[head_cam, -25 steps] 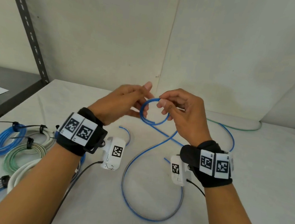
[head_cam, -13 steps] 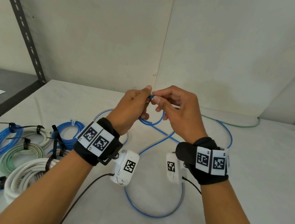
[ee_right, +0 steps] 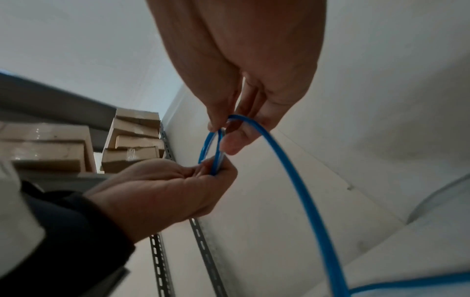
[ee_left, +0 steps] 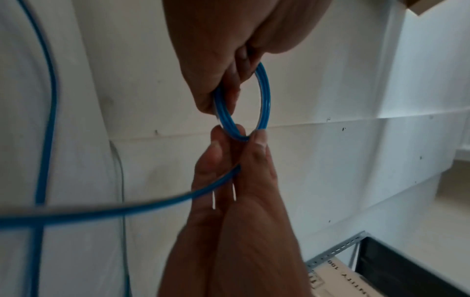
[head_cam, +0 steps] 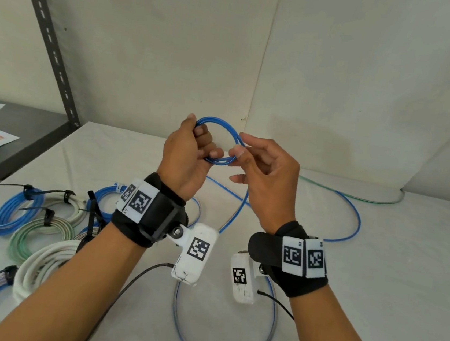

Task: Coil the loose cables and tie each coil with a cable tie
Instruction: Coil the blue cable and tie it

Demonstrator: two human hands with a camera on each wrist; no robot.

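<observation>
Both hands hold a small coil of blue cable point(head_cam: 218, 123) raised above the white table point(head_cam: 375, 271). My left hand point(head_cam: 201, 142) grips the coil's left side, fingers curled round its turns. My right hand point(head_cam: 237, 151) pinches the right side between thumb and forefinger. In the left wrist view the coil point(ee_left: 264, 96) shows two or three turns between my left hand point(ee_left: 218, 86) and the right fingertips point(ee_left: 257, 140). The loose tail point(head_cam: 237, 211) drops to the table and runs in a wide loop point(head_cam: 273, 330). The tail point(ee_right: 292, 170) trails from my right hand point(ee_right: 229, 130).
Several tied coils lie at the left: blue point(head_cam: 14, 211), green point(head_cam: 34, 235), white point(head_cam: 44, 264), each with black cable ties point(head_cam: 47, 216). A pale green cable point(head_cam: 355, 197) lies along the back wall. A dark shelf point(head_cam: 26, 131) and metal upright point(head_cam: 51, 38) stand left.
Both hands have risen with the cable. The coil has grown larger and gained a turn. My left hand moved to grip its left side, and the loose loop on the table has shrunk.
</observation>
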